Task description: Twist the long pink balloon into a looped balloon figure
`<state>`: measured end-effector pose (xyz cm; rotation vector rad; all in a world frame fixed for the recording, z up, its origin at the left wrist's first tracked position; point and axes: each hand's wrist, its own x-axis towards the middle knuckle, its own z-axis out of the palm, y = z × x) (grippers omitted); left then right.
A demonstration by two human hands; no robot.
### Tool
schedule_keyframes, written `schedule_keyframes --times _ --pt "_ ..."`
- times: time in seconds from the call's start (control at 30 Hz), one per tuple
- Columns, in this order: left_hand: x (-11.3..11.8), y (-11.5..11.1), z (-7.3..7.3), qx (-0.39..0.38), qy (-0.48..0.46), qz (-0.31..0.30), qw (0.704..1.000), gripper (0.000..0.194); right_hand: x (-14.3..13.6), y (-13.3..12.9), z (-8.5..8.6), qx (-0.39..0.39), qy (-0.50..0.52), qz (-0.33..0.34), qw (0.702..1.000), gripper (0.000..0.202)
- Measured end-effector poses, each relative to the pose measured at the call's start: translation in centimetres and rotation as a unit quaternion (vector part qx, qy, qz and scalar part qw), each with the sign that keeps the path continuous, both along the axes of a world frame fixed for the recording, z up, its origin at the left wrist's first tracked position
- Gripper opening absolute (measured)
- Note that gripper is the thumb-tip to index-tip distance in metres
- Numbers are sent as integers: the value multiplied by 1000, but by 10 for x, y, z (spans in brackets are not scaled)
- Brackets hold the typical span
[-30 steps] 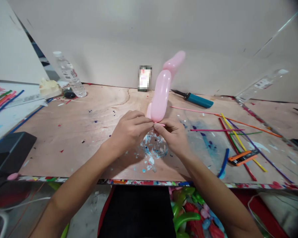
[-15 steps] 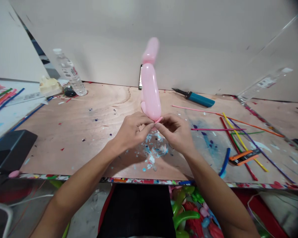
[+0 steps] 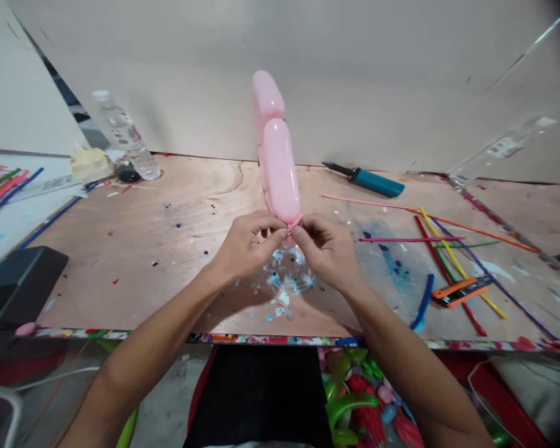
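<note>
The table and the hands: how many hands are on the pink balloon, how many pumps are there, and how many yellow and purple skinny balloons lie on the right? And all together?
Hands on the pink balloon: 2, left hand and right hand
Hand pump: 1
Yellow skinny balloon: 1
Purple skinny balloon: 1
Total: 5

Left of the left hand [image 3: 252, 244], the counter [image 3: 140, 249] offers a broad lane with only small scraps [image 3: 115, 282] on it, as far as the dark box [image 3: 25, 283]; a bottle [image 3: 128, 138] stands near the back; straight ahead, the tall pink balloon [image 3: 281, 168] blocks the way to the wall [image 3: 191, 62]; right of the right hand [image 3: 330, 247], a short gap leads to crossed thin strips [image 3: 410, 239] and an orange-and-black tool [image 3: 462, 291]; the teal pump [image 3: 378, 182] lies behind.
</note>
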<state>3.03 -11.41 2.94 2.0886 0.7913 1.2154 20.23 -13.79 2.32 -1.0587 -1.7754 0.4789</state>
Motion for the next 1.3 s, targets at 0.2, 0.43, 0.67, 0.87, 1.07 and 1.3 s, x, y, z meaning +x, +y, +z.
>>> schedule_keyframes --times 0.2,0.43,0.67,0.87,1.07,1.3 --pt "5 1 -7 19 -7 21 1000 13 -5 0 -4 147 -122 -94 977 8" --pt "9 3 -11 3 -42 27 999 11 -8 1 -3 134 -132 -105 977 8" --pt "6 7 -11 -87 -56 15 995 12 -8 1 -2 135 -59 -118 982 8" --pt "5 9 -11 -169 -29 21 985 14 1 6 -11 292 -192 -38 936 22" --pt "3 10 -13 -157 -16 29 987 14 6 8 -5 246 -218 -10 944 18" --pt "1 10 -11 -158 8 29 987 16 9 10 -8 251 -211 -11 945 13"
